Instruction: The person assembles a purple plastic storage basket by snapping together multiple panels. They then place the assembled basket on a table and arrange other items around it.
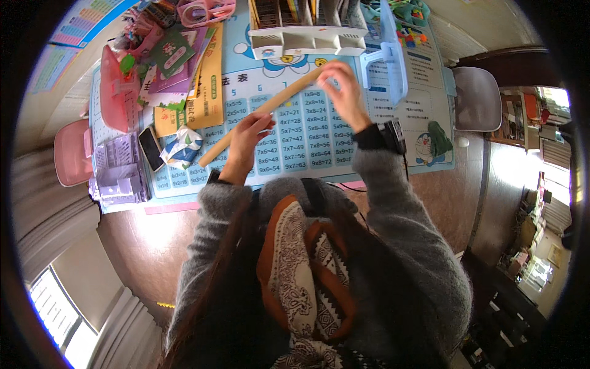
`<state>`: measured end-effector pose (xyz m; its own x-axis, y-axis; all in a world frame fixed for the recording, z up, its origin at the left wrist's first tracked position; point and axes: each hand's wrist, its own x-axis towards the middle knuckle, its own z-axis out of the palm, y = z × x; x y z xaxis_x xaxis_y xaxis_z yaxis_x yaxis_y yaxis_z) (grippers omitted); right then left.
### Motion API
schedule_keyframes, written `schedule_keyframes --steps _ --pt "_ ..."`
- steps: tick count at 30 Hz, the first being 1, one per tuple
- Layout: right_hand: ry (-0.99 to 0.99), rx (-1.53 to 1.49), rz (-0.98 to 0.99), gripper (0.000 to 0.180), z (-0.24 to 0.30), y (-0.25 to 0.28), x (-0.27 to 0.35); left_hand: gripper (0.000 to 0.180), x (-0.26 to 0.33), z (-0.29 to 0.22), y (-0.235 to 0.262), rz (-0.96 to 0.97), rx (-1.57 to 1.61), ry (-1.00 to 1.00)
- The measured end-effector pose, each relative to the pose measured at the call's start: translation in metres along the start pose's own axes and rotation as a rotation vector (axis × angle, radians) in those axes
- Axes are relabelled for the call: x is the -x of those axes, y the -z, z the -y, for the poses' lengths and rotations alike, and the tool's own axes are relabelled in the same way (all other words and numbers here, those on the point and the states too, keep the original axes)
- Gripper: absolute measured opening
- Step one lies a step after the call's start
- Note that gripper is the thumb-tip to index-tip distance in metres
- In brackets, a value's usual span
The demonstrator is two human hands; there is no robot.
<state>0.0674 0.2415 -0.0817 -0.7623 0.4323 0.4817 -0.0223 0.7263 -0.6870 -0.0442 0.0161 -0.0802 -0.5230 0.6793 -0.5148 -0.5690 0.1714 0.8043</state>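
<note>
Diagonally, the tan strip (289, 93) runs near-left to far-right.

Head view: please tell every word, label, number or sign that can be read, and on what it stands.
I describe print without copying it.
Blue mat: columns of multiplication sums, mostly legible.
Yellow booklet: characters, partly blurred.
Green booklet: too small.
Wall poster: too small.
Brown strip: none visible.

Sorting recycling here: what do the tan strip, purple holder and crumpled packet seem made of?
Tan strip: seemingly matte wood or stiff cardboard; its plain brown surface leaves both open.
Purple holder: probably smooth moulded plastic, judging by its regular holes.
Crumpled packet: perhaps slightly glossy plastic film or paper; its creases fit either.
</note>
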Motion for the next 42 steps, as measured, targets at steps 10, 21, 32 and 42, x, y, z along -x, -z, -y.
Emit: schedule_keyframes --steps 10,21,32,42 --pt "-0.046 0.626 -0.192 0.006 -0.165 -0.006 -0.003 0.011 0.046 0.054 0.033 -0.175 0.155 0.109" --pt "0.076 0.628 -0.186 0.005 -0.170 -0.039 -0.026 0.010 0.063 0.084 0.017 -0.187 0.293 0.028" --pt "0.058 0.645 -0.274 0.012 -0.172 -0.050 -0.024 0.008 0.067 0.100 0.017 -0.229 0.318 0.055" --pt "0.115 0.555 -0.214 0.012 -0.175 -0.050 -0.018 0.008 0.067 0.096 0.018 -0.210 0.356 0.033"
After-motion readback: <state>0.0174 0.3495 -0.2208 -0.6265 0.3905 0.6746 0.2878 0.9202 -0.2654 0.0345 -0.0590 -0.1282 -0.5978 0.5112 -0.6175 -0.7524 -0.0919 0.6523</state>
